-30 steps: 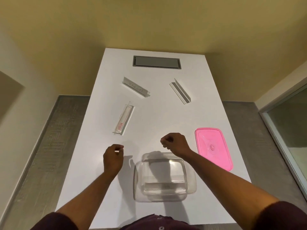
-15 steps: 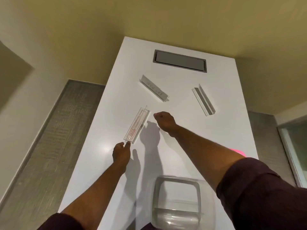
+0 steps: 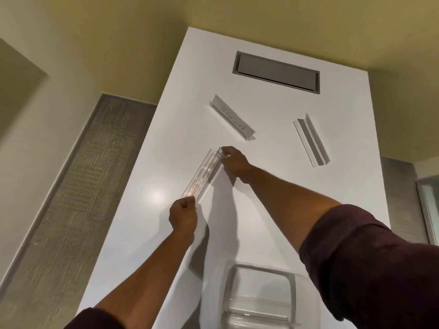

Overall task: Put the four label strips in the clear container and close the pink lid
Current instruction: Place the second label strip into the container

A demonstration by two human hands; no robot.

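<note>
A clear label strip with red print point(image 3: 203, 175) lies slanted on the white table point(image 3: 261, 186). My left hand point(image 3: 183, 217) pinches its near end and my right hand point(image 3: 234, 161) pinches its far end. A second strip with handwriting point(image 3: 232, 119) lies beyond it. A third clear strip point(image 3: 311, 140) lies to the right. The clear container point(image 3: 259, 298) stands open at the table's near edge, partly cut off by the frame. The pink lid is hidden behind my right arm.
A grey recessed cable hatch point(image 3: 276, 72) sits at the table's far end. The table's left edge drops to grey carpet point(image 3: 71, 198). Yellow walls surround the far end.
Both hands reached forward from beside the container to the red-printed strip and closed on its two ends. The camera tilted forward, so the container slid to the bottom of the frame.
</note>
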